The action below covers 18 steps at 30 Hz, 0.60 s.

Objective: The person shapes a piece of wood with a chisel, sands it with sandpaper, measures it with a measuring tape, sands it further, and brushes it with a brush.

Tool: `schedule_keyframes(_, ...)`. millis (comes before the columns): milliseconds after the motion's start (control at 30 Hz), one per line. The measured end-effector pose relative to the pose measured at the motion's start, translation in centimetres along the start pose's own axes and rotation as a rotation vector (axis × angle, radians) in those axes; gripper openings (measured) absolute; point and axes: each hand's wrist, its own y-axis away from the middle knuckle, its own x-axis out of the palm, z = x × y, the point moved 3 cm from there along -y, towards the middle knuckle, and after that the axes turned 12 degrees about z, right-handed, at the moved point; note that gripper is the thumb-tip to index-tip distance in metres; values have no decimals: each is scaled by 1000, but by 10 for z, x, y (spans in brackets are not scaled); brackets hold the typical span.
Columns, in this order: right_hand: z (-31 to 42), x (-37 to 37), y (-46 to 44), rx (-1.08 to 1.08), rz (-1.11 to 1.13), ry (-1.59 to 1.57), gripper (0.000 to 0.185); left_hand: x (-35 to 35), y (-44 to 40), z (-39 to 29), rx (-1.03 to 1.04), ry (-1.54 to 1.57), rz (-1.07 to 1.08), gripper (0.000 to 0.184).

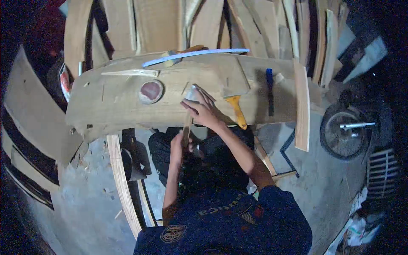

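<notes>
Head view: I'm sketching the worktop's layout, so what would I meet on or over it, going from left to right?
Round container → right hand → yellow-handled tool → dark tool with a blue end → curved wooden strip at the right.

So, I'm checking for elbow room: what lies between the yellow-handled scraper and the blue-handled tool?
In the head view, only bare wooden worktop lies between the yellow-handled scraper and blue-handled tool.
</notes>
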Motion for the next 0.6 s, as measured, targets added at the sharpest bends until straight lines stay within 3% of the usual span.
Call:
schedule_keyframes(67,10,-2,0,-73,5,3,33,0,-11,-14,-21,180,-68,34)
schedule_keyframes(133,17,3,11,-70,50,-42,33,1,-18,-28,-142,-218,-111,45)
schedule_keyframes(367,9,11,22,-126,66,-346,28,-7,-24,-25,-163,-399,-85,46)
schedule_keyframes(467,2,2,11,-106,-35,-688,19,-5,-27,-23,-66,-353,-96,40)
schedule_keyframes(533,10,0,2,-117,73,-944,19,-8,-31,-20,138,-454,-164,36)
schedule_keyframes(567,14,-2,-2,-108,69,-942,19,-10,-32,-17,131,-454,-156,36)
schedule_keyframes(600,22,0,-7,-145,273,-776,20,-10,-34,-18,200,-547,-163,35)
